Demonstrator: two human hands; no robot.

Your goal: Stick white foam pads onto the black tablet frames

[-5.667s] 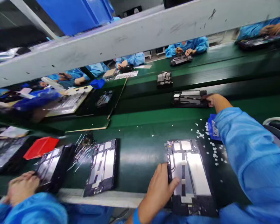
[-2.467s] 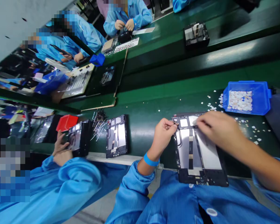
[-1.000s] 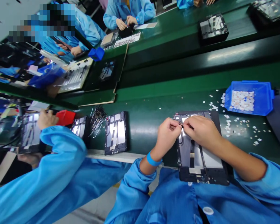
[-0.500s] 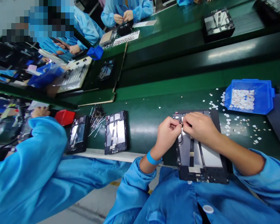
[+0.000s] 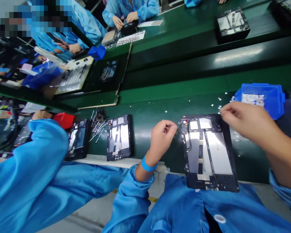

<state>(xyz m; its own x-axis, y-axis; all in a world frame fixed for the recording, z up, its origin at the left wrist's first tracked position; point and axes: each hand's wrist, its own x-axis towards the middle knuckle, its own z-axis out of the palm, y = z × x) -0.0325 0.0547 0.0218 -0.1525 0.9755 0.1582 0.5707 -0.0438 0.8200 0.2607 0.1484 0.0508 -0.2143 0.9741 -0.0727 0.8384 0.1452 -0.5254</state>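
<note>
An opened tablet [image 5: 200, 152] lies at the bench's front edge before me, its silver battery panels and dark flat cable exposed. My left hand [image 5: 163, 137] is just left of the tablet, apart from it. Its thumb and fingers are curled together in a pinch, and whatever they hold is too small to make out. Over the tablet's upper right corner and the bench beside it is my right hand [image 5: 244, 121], somewhat blurred. Its fingers are drawn together, their contents hidden. Behind this hand stands a blue bin [image 5: 273, 98] with small white pieces [image 5: 253, 98] inside.
Loose white bits [image 5: 219, 99] are scattered by the bin. Leftward lie a second opened tablet [image 5: 119, 137], a pile of thin dark and silver strips [image 5: 99, 123] and a red bin [image 5: 64, 120]. A co-worker's sleeve [image 5: 48, 139] reaches in at left. Another tablet [image 5: 233, 23] stands across the bench.
Both hands have parted from the tablet's upper left area, where they were together. My left hand moved left; my right moved right, towards the blue bin. The tablet's top is now uncovered.
</note>
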